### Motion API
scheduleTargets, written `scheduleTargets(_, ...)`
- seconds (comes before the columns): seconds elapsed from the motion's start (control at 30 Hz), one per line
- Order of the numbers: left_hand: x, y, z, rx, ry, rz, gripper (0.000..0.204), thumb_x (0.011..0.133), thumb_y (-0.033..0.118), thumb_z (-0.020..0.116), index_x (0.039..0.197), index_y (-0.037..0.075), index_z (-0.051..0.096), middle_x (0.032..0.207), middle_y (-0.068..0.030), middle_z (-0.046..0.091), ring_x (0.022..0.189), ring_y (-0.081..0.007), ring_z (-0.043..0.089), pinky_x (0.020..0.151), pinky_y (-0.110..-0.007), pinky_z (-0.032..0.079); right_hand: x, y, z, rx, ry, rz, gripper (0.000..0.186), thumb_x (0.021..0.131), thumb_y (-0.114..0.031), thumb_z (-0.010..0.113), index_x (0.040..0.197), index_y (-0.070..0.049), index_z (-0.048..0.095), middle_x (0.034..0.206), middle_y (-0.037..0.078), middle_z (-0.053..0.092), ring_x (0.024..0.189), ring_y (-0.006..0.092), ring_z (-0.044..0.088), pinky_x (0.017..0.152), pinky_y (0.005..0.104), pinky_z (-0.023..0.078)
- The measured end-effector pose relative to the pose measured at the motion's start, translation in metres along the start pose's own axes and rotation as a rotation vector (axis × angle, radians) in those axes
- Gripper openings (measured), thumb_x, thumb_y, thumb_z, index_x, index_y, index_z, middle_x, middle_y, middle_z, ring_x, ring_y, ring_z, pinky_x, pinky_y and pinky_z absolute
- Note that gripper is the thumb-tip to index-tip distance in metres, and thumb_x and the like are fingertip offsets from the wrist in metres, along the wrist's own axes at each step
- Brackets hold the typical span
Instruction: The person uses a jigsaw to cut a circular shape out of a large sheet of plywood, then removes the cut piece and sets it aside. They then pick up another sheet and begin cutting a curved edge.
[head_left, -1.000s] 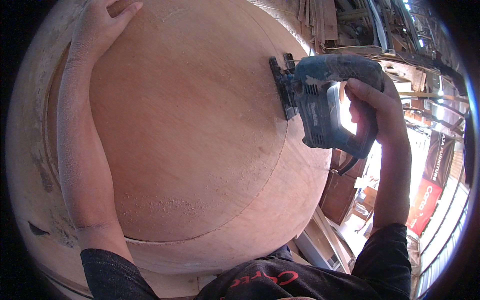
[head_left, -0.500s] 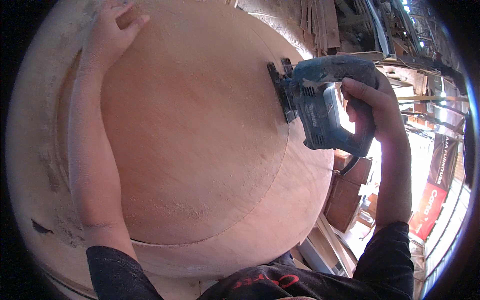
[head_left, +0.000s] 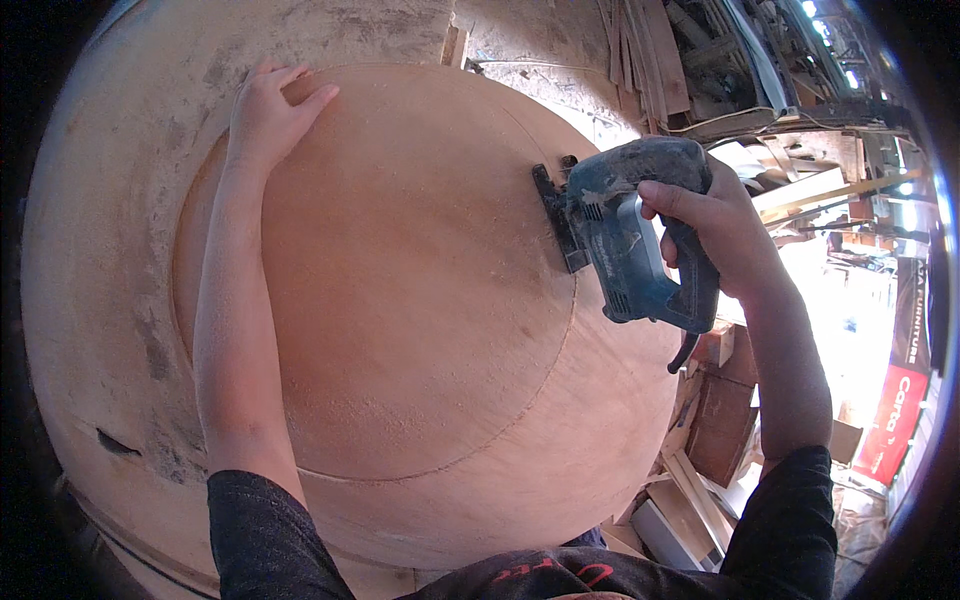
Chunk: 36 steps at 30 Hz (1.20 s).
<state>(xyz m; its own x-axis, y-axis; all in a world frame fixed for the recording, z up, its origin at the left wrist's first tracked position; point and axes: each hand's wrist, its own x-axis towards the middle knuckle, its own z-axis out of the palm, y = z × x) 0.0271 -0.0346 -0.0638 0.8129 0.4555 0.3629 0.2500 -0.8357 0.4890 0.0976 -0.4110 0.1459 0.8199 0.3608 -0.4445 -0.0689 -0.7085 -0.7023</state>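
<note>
Head view: a blue-grey jigsaw is being held by the right hand, the grip being clamped around the tool's handle with the fingers wrapped over its top. The saw's black base plate is being rested flat on a large plywood sheet, at the right-hand part of a curved line that is running round the sheet (whether pencilled or already cut cannot be told). A round disc shape is being traced by that line, with a narrow outer band of the same sheet lying beyond it toward the person.

The left hand is being pressed palm-down on the far left part of the sheet, fingers spread apart and flat, nothing being gripped in it; the forearm is being stretched along the disc's left side. The sheet is being carried by a dusty counter, whose pale, sawdust-covered surface is being shown at the left and top. Off to the right, well apart from the saw, stacked wooden offcuts and loose boards are being seen in a bright, cluttered workshop area.
</note>
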Motion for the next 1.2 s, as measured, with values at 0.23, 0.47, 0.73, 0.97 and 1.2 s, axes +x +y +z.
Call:
scheduleTargets(0.23,0.032,0.018,0.036,-0.117,-0.031,0.031,0.057,0.072,0.039,0.081,0.112,0.001,0.068,0.115,-0.0192,0.062,0.110,-0.0341,0.060,0.096,-0.041,0.047,0.002,0.014,0.005,-0.018,0.121,0.102,0.030,0.085,-0.026,0.070,0.100,-0.003,0.056,0.074,0.005,0.061,0.046,0.0090,0.056,0.040,0.0210,0.046)
scheduleTargets(0.47,0.036,0.032,0.025,-0.233,-0.007,0.030,0.054,0.068,0.027,0.083,0.106,-0.006,0.063,0.105,-0.0258,0.066,0.104,-0.0371,0.064,0.090,-0.041,0.051,0.011,0.027,-0.007,-0.041,0.145,0.091,0.029,0.085,-0.026,0.070,0.095,-0.002,0.057,0.073,0.004,0.059,0.047,0.0092,0.057,0.040,0.0212,0.046)
scheduleTargets(0.73,0.036,0.035,0.020,-0.289,-0.047,-0.054,0.064,0.068,0.027,0.083,0.115,-0.007,0.056,0.111,-0.0248,0.067,0.108,-0.0342,0.064,0.093,-0.039,0.050,0.011,0.026,-0.004,-0.076,0.176,0.084,0.029,0.085,-0.026,0.071,0.095,-0.002,0.058,0.072,0.005,0.058,0.047,0.0092,0.057,0.040,0.0208,0.046)
scheduleTargets(0.97,0.024,0.039,0.011,-0.242,0.027,-0.052,0.060,0.068,0.028,0.083,0.111,-0.007,0.062,0.107,-0.0240,0.068,0.104,-0.0315,0.066,0.092,-0.038,0.051,0.011,0.021,0.001,-0.111,0.215,0.058,0.030,0.084,-0.027,0.071,0.094,-0.002,0.058,0.070,0.004,0.059,0.047,0.0085,0.057,0.041,0.0199,0.047)
scheduleTargets(1.2,0.022,0.037,0.005,-0.285,-0.070,-0.113,0.048,0.070,0.028,0.082,0.105,-0.002,0.070,0.103,-0.0223,0.070,0.098,-0.0296,0.068,0.089,-0.037,0.052,0.010,0.016,0.001,-0.110,0.192,0.027,0.030,0.084,-0.029,0.071,0.092,-0.002,0.060,0.070,0.003,0.059,0.046,0.0082,0.057,0.041,0.0202,0.047)
